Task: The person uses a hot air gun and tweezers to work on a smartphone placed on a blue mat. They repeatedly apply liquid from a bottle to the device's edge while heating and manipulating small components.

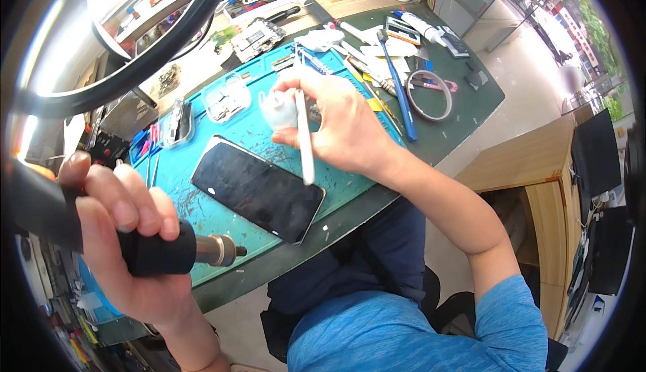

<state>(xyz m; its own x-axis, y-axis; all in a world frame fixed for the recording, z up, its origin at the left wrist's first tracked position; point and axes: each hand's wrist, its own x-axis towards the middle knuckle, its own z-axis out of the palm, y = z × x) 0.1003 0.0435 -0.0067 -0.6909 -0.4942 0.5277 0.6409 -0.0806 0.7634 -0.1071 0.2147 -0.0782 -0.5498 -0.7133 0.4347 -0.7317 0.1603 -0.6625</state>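
My left hand (131, 231) is wrapped round the black handle of a hot air gun (215, 249); its metal nozzle points right, over the bench's near edge. My right hand (340, 120) is closed above the mat, with a slim white stick-like tool (305, 143) held between the fingers. A small whitish translucent thing (279, 111), perhaps a suction cup or a bottle, sits at the same fingertips; its kind is unclear. Below them a dark-screened phone (259, 187) lies flat on the blue work mat (202, 220). Neither hand touches the phone.
A black-rimmed ring lamp (161, 56) looms at upper left. Small clear trays of parts (227, 99) stand on the mat's far side. To the right lie a blue brush (402, 96) and a tape roll (431, 96). A wooden cabinet (518, 163) stands right of the bench.
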